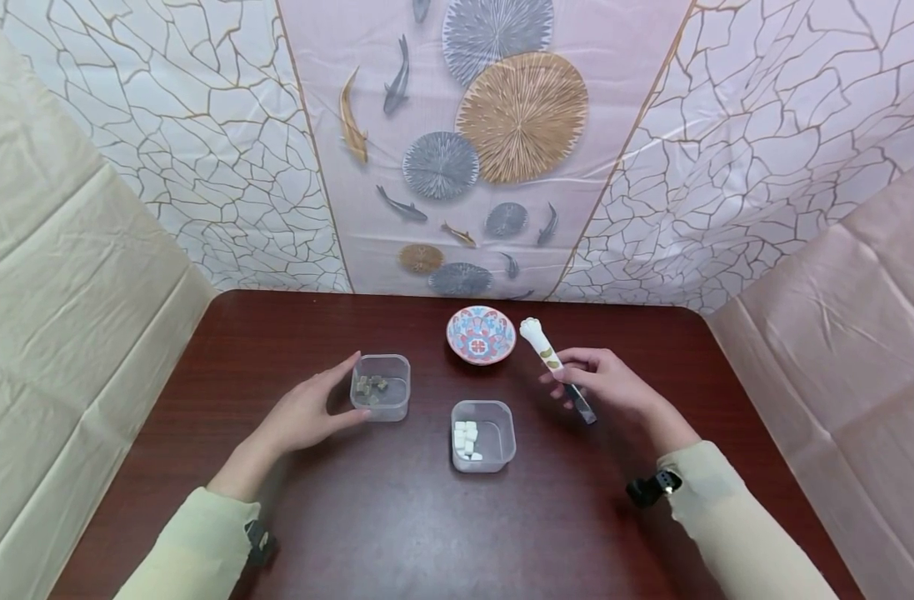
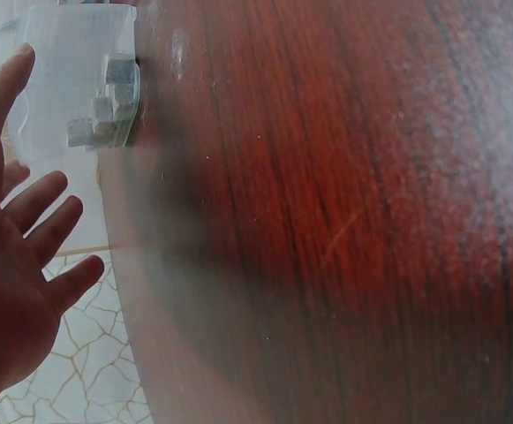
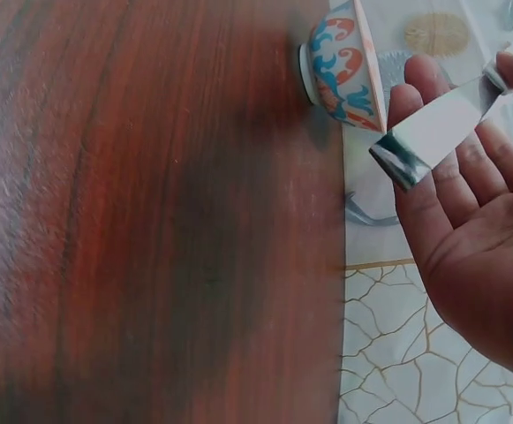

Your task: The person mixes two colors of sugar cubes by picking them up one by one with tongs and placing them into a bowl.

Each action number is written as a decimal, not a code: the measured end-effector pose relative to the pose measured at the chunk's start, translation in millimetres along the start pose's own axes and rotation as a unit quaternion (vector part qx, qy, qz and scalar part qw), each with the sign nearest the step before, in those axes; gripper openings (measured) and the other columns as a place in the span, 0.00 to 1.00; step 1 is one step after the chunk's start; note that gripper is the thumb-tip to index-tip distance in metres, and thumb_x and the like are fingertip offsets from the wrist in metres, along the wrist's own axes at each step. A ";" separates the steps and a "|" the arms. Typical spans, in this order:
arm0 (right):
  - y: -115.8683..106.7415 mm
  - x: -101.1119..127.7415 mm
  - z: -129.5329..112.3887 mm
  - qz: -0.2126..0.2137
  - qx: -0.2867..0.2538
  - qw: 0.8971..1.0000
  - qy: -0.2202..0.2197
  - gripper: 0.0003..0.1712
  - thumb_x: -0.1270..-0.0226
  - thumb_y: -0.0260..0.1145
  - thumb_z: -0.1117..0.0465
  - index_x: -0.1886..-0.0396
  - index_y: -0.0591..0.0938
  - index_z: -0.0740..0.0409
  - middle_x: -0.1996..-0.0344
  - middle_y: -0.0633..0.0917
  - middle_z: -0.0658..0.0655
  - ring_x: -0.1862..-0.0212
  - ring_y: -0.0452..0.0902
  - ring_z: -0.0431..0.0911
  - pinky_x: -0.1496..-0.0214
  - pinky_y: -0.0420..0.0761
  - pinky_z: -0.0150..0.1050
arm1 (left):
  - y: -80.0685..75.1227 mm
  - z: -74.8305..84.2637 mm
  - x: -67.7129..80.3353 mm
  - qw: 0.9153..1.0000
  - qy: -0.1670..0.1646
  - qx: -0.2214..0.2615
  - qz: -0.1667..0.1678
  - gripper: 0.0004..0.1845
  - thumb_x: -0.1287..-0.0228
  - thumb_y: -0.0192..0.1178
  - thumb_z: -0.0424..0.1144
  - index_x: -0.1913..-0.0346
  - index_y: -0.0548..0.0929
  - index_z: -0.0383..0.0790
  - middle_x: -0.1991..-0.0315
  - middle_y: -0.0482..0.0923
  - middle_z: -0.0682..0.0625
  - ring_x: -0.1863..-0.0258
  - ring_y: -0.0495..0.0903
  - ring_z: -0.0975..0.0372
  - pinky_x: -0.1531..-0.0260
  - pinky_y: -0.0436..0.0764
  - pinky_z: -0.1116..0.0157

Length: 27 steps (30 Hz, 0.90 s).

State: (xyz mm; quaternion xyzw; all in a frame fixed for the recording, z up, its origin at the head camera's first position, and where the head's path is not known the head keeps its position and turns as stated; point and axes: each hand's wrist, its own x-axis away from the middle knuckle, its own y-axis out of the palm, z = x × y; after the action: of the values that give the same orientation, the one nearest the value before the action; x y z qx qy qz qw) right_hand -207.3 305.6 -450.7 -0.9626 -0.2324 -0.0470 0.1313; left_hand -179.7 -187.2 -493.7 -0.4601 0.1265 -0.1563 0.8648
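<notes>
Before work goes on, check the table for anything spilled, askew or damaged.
Nothing stands out: the greyish cubes and white cubes lie inside clear plastic containers, the patterned bowl stands upright, and no spill shows.

The head view looks from above the near side of the table (image 1: pixel 397 533), forward and down, far enough back to take in most of its top and the cloth (image 1: pixel 239 167) behind. The left wrist view sits low over the table's left part, close by the left hand (image 1: pixel 307 412), turned so the table's far edge runs steeply; it shares the box (image 1: pixel 387 413) with the head view. Over the table's right part, the right wrist view, similarly turned, looks closely at the right hand (image 1: pixel 621 387), sharing bowl (image 1: pixel 481 333) and tool (image 1: pixel 546 354) with the head view.
</notes>
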 end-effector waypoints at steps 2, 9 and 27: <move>-0.4 -1.3 -4.3 -0.012 0.002 1.000 0.008 0.20 0.20 0.65 0.63 0.38 0.79 0.75 0.56 0.93 0.58 0.61 0.88 0.46 0.60 0.90 0.46 | -0.4 -0.1 -0.3 1.000 0.001 0.003 0.001 0.53 0.34 0.72 0.62 0.14 0.60 0.47 0.21 0.68 0.40 0.25 0.72 0.42 0.29 0.73 0.39; 0.9 -10.4 -15.2 -0.044 -0.032 0.997 0.055 0.20 0.20 0.65 0.61 0.38 0.79 0.71 0.49 0.89 0.73 0.62 0.87 0.48 0.61 0.89 0.44 | -1.4 -0.1 -0.9 1.000 -0.005 0.012 0.000 0.52 0.34 0.73 0.60 0.14 0.60 0.48 0.20 0.67 0.40 0.24 0.71 0.42 0.29 0.73 0.39; 16.7 -38.7 -36.9 -0.121 0.039 0.991 0.050 0.20 0.20 0.65 0.61 0.39 0.82 0.72 0.51 0.89 0.73 0.65 0.88 0.47 0.64 0.90 0.43 | -1.5 -2.1 -1.5 1.000 0.006 0.014 0.003 0.52 0.35 0.74 0.59 0.14 0.61 0.49 0.21 0.69 0.39 0.26 0.73 0.41 0.31 0.74 0.38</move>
State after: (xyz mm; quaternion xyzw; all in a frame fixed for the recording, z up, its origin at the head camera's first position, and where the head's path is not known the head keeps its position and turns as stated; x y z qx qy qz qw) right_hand -235.1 264.3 -424.9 -0.9180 -0.3422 -0.1011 0.1732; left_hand -182.0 -189.0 -493.5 -0.4464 0.1302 -0.1584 0.8710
